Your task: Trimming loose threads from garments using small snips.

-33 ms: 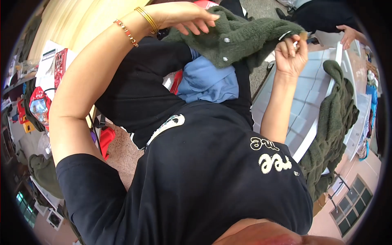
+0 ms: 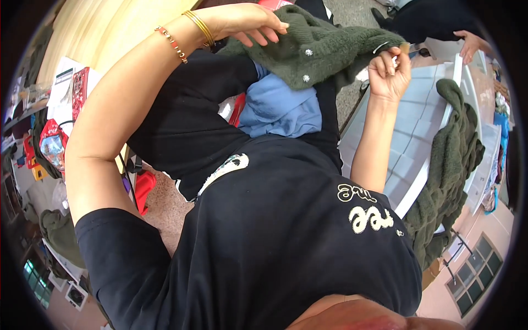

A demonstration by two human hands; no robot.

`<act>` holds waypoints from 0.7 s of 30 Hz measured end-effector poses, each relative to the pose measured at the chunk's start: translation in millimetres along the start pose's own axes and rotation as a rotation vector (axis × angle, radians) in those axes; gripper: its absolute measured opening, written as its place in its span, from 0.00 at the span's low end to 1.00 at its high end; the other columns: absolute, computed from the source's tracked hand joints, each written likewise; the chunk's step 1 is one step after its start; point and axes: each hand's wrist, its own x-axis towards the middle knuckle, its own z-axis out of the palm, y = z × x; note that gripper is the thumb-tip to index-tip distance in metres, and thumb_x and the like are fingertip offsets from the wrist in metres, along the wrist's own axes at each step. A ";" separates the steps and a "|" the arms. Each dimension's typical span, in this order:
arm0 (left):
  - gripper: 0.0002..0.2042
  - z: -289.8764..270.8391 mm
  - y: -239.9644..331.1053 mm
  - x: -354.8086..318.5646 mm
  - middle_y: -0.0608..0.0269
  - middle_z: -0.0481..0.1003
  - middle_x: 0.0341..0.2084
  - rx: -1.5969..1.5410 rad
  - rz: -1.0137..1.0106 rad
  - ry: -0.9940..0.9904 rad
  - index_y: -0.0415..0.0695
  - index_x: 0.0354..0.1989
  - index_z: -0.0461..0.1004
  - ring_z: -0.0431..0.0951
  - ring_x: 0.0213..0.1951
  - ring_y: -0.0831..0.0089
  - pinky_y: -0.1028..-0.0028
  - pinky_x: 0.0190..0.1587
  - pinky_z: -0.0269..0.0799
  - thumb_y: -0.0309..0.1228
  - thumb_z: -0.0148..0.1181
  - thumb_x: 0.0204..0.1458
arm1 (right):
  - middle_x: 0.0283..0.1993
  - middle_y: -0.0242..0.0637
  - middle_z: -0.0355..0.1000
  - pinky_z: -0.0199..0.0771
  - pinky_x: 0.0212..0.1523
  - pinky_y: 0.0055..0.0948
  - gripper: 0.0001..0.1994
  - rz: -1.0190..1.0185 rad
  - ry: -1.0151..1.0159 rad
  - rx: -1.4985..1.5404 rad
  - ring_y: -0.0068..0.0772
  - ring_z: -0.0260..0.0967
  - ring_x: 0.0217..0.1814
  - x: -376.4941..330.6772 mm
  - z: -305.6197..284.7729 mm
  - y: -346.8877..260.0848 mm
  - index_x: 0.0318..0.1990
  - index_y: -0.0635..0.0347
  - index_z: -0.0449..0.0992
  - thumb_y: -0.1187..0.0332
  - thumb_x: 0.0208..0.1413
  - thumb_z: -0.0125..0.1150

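Observation:
A dark green knit garment (image 2: 324, 47) with small white flower-like ornaments is stretched between my hands above my lap. My left hand (image 2: 247, 25), gold bangles and a beaded bracelet on its wrist, lies against the garment's left part with its fingers stretched out. At the garment's right end my right hand (image 2: 389, 74) is closed, fingertips pinched at the knit edge. Something small and white shows between those fingers, too small to name. A blue cloth (image 2: 283, 107) lies bunched on my lap under the garment.
On the right, more green knit pieces (image 2: 451, 146) hang over the rim of a pale bin (image 2: 421, 190). Another person's hand (image 2: 470, 47) rests at that bin's far end. A wooden tabletop (image 2: 110, 33) stands at the upper left, with a red patterned phone-like object (image 2: 80, 88) by its edge.
My right hand has shifted slightly left, and the garment's ornaments have moved a little to the right. My left hand has drawn slightly left.

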 end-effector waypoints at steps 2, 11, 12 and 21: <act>0.17 2.9 -13.9 15.6 0.65 0.77 0.38 -0.024 0.026 -0.001 0.41 0.49 0.74 0.75 0.40 0.75 0.74 0.41 0.70 0.42 0.51 0.60 | 0.33 0.39 0.74 0.48 0.12 0.16 0.03 0.043 0.066 0.012 0.16 0.55 0.15 -0.4 -50.3 -7.3 0.34 0.63 0.74 0.73 0.55 0.56; 0.11 41.5 -26.9 65.3 0.74 0.77 0.36 0.208 0.093 0.004 0.47 0.49 0.76 0.75 0.34 0.85 0.80 0.36 0.70 0.33 0.54 0.59 | 0.30 0.33 0.71 0.48 0.12 0.17 0.06 0.073 0.351 -0.143 0.16 0.53 0.15 -32.5 -129.3 3.6 0.43 0.59 0.72 0.71 0.59 0.54; 0.12 48.3 -27.1 70.3 0.73 0.77 0.37 0.198 0.089 0.020 0.46 0.49 0.75 0.75 0.33 0.84 0.80 0.35 0.70 0.34 0.54 0.60 | 0.29 0.31 0.70 0.49 0.12 0.16 0.07 0.090 0.349 -0.150 0.16 0.53 0.16 -34.7 -135.6 2.8 0.44 0.59 0.72 0.70 0.58 0.55; 0.19 79.6 -40.2 77.9 0.63 0.77 0.32 0.046 0.100 0.073 0.39 0.46 0.75 0.77 0.27 0.79 0.78 0.28 0.71 0.43 0.58 0.57 | 0.28 0.32 0.71 0.47 0.12 0.15 0.07 0.151 0.512 -0.240 0.15 0.52 0.14 -54.0 -155.9 4.7 0.41 0.59 0.71 0.68 0.60 0.55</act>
